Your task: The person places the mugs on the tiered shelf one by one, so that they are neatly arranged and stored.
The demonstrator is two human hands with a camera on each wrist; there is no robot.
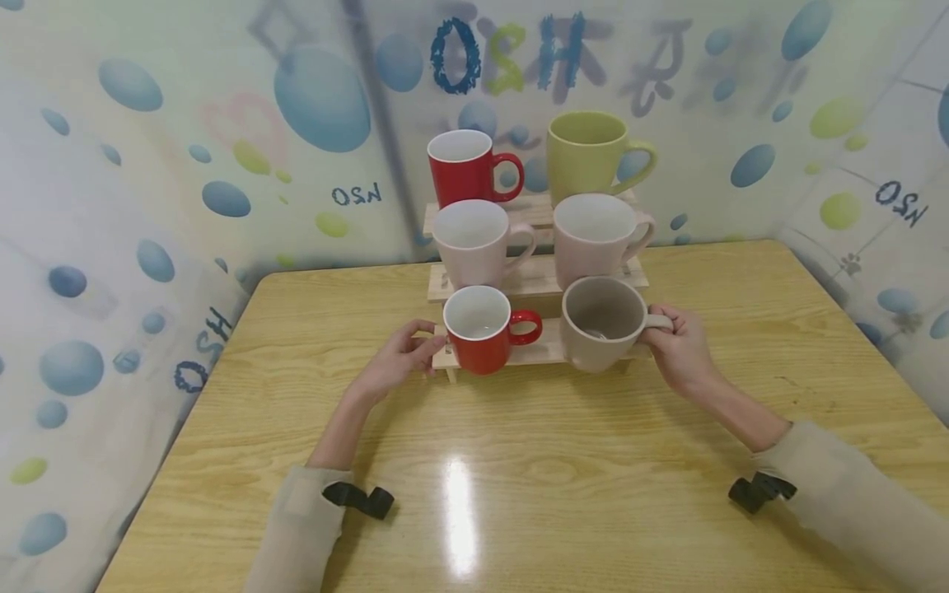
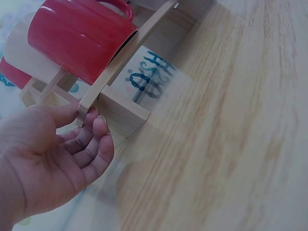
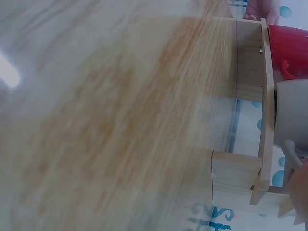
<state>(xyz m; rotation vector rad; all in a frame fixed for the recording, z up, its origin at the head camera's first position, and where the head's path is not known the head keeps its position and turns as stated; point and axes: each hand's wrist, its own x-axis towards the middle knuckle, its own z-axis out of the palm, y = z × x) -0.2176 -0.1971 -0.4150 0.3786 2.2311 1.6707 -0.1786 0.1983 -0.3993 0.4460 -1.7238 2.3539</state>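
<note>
A wooden three-tier rack (image 1: 530,352) holds mugs in two columns. On its lowest tier, a grey-beige mug (image 1: 599,325) stands at the right, and my right hand (image 1: 682,350) grips its handle. In the right wrist view this mug (image 3: 291,113) has its base at the shelf board; only a sliver of the hand shows there. A red mug (image 1: 482,333) with a white inside sits at the left of the same tier, handle to the right. My left hand (image 1: 396,358) pinches the left end of that tier's board (image 2: 89,98) between thumb and fingers.
Pale pink mugs (image 1: 473,245) (image 1: 596,241) fill the middle tier. The top tier carries another red mug (image 1: 461,171) and a yellow-green mug (image 1: 586,161). A patterned backdrop (image 1: 319,181) stands behind the wooden table (image 1: 519,494).
</note>
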